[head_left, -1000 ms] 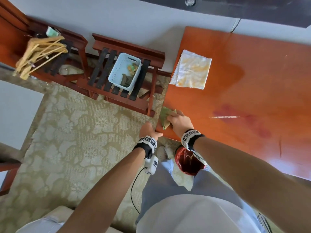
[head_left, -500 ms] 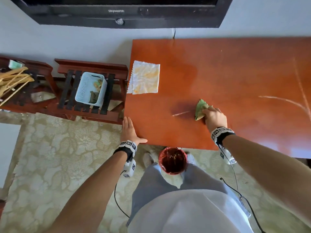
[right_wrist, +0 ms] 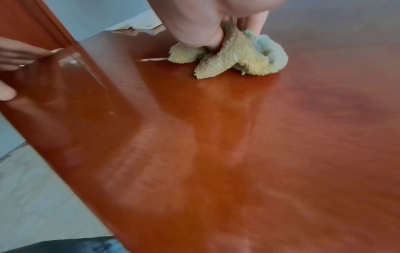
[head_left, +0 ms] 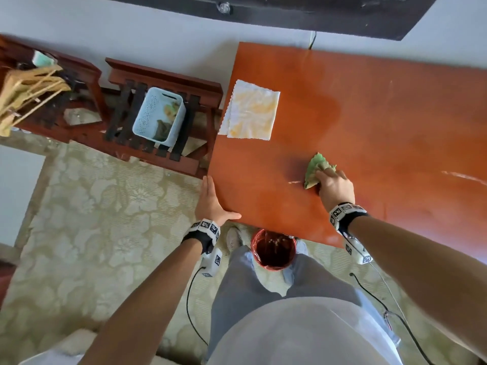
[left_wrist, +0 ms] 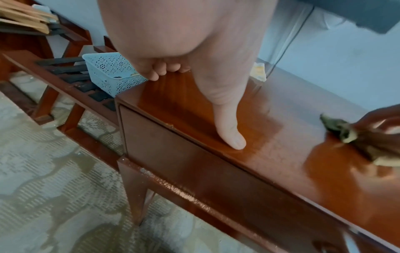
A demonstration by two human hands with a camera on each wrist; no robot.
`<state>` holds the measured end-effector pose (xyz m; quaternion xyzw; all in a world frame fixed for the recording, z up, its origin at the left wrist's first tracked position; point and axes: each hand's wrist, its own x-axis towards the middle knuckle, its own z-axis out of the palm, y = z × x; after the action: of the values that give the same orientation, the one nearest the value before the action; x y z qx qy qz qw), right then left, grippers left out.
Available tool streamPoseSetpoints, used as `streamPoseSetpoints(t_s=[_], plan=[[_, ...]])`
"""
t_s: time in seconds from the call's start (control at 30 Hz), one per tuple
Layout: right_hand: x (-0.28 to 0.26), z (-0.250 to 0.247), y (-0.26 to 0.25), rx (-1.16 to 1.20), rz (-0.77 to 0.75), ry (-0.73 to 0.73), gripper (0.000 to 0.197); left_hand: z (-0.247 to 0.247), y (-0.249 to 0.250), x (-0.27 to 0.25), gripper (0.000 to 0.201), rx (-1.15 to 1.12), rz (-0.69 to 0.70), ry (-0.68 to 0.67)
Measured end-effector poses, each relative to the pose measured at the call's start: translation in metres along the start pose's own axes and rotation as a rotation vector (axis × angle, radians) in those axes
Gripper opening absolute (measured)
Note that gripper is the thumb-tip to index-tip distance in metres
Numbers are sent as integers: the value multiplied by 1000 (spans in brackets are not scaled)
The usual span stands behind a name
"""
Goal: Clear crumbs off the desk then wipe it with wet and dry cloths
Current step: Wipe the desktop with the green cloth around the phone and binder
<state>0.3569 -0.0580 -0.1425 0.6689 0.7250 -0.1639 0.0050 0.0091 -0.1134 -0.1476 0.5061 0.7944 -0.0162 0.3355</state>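
Observation:
My right hand (head_left: 334, 186) grips a bunched green cloth (head_left: 317, 169) and presses it onto the glossy orange-brown desk (head_left: 382, 114), left of the middle. In the right wrist view the thumb and fingers (right_wrist: 194, 29) pinch the fluffy cloth (right_wrist: 238, 58). A thin pale streak (head_left: 295, 182) lies just left of it. My left hand (head_left: 211, 200) rests open on the desk's front-left corner, thumb (left_wrist: 229, 130) flat on the top. A white and yellow cloth (head_left: 250, 113) lies flat at the desk's far left edge.
A red bin (head_left: 272, 250) with bits inside stands on the floor between my feet, under the desk's front edge. Left of the desk, a wooden slatted rack (head_left: 163, 75) holds a pale blue basket (head_left: 158, 115). A dark screen (head_left: 290, 11) hangs on the wall above.
My right hand slid the green cloth from the front-left corner rightward across the desk. My left hand moved up from beside the corner and now rests on it.

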Motion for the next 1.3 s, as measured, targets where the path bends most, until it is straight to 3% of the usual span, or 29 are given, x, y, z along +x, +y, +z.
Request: streamPoseSetpoints(t_s=[0.2,0.37,0.5,0.6,0.73,0.9,1.0,1.13,1.3], plan=[[19,19,-93,-30,-225,-73,38,-9,-22,4,132,-72,-36,63],[52,35,-197,-122,-395,-176,30,-9,-29,-3,91,-70,-109,64],[78,38,-281,-194,-516,-207,29,-8,-24,0,87,-57,-134,41],[91,44,-301,-201,-599,-204,36,-14,-23,8,88,-26,-146,-13],[86,51,-258,-15,-571,-92,35,-13,-26,8,93,9,-139,-31],[49,43,-164,47,-402,37,28,-12,-16,-2,109,61,-98,31],[16,31,-99,89,-256,118,23,-5,19,-10,117,109,91,41],[-22,20,-27,89,-145,176,25,26,88,-29,114,122,358,-85],[-35,4,72,85,-56,213,26,82,167,-62,125,234,434,-177]])
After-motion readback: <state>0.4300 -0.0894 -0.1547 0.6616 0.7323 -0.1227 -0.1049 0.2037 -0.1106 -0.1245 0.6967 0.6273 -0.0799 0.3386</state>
